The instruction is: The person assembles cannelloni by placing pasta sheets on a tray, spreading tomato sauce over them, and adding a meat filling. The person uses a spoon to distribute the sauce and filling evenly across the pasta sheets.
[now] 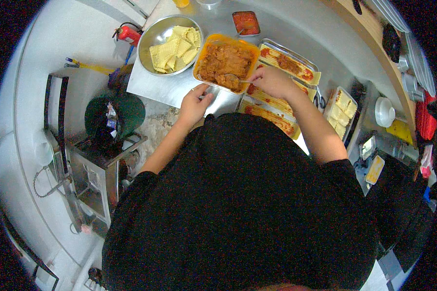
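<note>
A metal bowl point(153, 33) of pasta sheets point(182, 46) sits at left; beside it, the left hand point(195, 103) curls loosely by the orange tub's point(218, 37) near corner, contact unclear. The right hand point(272, 81), nearer the sauced strips point(271, 54), pinches a spoon point(243, 81) pointing left into the tub's filling point(228, 56).
</note>
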Demonstrator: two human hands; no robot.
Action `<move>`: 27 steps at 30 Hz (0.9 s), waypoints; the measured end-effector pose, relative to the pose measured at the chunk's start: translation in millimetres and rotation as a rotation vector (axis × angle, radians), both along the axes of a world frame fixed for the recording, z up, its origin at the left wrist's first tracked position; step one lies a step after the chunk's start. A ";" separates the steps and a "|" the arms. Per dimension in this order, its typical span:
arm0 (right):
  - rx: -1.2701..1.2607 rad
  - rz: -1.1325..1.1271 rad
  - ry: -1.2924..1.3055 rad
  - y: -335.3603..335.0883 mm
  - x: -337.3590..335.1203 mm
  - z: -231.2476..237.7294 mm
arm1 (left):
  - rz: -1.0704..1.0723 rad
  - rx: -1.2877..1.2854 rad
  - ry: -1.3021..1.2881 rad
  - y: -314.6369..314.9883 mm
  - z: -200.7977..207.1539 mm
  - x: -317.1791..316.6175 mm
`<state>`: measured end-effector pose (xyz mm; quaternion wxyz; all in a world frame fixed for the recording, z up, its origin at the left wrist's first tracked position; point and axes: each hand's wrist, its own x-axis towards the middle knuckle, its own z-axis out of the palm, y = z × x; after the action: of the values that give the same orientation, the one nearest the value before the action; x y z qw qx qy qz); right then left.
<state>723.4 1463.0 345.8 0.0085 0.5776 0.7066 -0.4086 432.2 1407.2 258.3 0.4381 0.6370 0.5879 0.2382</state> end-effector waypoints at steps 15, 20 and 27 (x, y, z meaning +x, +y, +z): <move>0.418 0.079 -0.045 -21.6 -9.5 -25.4 | 0.199 0.187 0.055 -1.1 5.1 -8.7; 0.390 0.062 -0.108 -18.5 -18.5 -15.9 | 0.298 0.306 0.139 5.3 13.0 -3.7; 0.541 0.096 -0.199 -31.4 -14.7 -3.2 | 0.246 0.261 0.093 16.6 30.5 -2.1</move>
<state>708.7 1431.6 342.6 -0.0573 0.5621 0.8120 -0.1460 430.2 1423.9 288.7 0.2917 0.6222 0.6450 0.3343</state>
